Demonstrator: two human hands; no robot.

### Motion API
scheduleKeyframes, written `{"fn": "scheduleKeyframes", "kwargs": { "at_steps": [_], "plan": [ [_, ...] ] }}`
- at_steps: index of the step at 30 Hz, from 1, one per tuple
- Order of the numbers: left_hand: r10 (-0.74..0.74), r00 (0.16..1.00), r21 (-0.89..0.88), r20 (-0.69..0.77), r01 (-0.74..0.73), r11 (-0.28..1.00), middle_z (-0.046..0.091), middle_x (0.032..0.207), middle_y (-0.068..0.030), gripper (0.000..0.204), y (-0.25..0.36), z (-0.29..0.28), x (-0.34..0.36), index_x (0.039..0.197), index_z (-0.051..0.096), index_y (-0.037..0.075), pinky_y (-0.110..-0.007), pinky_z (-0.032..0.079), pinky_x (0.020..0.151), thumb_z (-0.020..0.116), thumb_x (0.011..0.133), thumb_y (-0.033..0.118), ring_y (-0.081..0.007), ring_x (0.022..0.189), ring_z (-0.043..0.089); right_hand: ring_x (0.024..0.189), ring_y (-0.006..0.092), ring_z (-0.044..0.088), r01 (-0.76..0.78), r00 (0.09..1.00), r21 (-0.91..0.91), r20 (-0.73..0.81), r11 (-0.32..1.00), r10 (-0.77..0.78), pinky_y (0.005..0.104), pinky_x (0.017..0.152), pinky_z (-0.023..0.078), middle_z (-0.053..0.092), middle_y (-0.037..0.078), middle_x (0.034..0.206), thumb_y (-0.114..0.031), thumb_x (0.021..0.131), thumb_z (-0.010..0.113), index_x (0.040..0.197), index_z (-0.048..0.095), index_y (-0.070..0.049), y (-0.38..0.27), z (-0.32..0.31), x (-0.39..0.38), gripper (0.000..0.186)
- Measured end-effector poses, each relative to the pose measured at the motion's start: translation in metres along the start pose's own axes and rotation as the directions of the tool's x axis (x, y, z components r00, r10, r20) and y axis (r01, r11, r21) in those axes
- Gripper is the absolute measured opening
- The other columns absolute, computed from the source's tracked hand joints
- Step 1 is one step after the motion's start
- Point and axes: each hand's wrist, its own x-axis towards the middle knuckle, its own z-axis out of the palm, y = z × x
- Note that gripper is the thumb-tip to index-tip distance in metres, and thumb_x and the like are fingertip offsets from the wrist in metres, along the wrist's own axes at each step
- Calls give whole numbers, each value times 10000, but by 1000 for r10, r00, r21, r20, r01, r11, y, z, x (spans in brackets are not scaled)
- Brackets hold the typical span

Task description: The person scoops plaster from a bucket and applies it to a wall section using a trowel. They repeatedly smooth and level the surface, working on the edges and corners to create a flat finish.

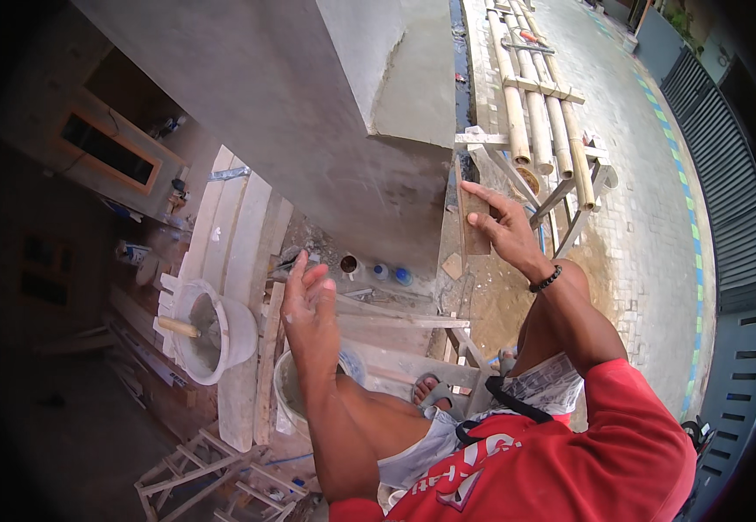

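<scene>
A grey plastered column [282, 113] slants through the upper middle, with a darker, damp-looking patch near its lower right corner. My right hand [507, 228] grips a narrow wooden board [475, 222] standing along that corner, thumb on its near face; the other fingers are partly hidden. My left hand [310, 304] is raised left of the column's lower part, fingers apart and holding nothing. To its left, a white bucket [243, 335] of grey mortar holds a tool with a wooden handle [179, 327]. Another bucket [286, 391] is partly hidden behind my left forearm.
Planks [243, 226] form a platform at left, and a wooden bar [395, 321] crosses below the column. Bamboo poles [539, 122] lie on a trestle at upper right, beside a paved lane [648, 174]. Blue-capped bottles [403, 276] stand near the column. Sand [500, 317] covers ground below the board.
</scene>
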Motion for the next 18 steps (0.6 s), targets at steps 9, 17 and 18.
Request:
{"fn": "scheduleKeyframes", "kwargs": {
  "at_steps": [9,17,18],
  "plan": [
    [-61,997,-84,36,64,994,629,1261,-169,546,-2,4,8,1500,427,-45,-356,443,1052,570,980,35,-231,1171,594,1211,200,595,185,980,-23,-76,983,-186,355,1044,481,643,135,1363,-92,947,633,1455,572,-139,-7,7,23,514],
    [-39,999,-11,5,39,999,630,1253,-175,541,-1,1,6,1494,424,-57,-343,447,1052,555,974,16,-227,1169,586,1150,158,612,179,977,146,-142,973,-159,333,984,513,641,82,1363,-82,941,633,1449,581,-120,2,-6,8,511],
    [-22,1000,-15,2,22,1000,631,1251,-177,541,-2,1,5,1493,425,-58,-344,447,1052,555,973,16,-228,1168,586,1131,162,615,266,956,99,-153,959,-249,333,940,533,641,99,1367,-84,942,627,1459,570,-128,1,-5,17,522]
  ]
}}
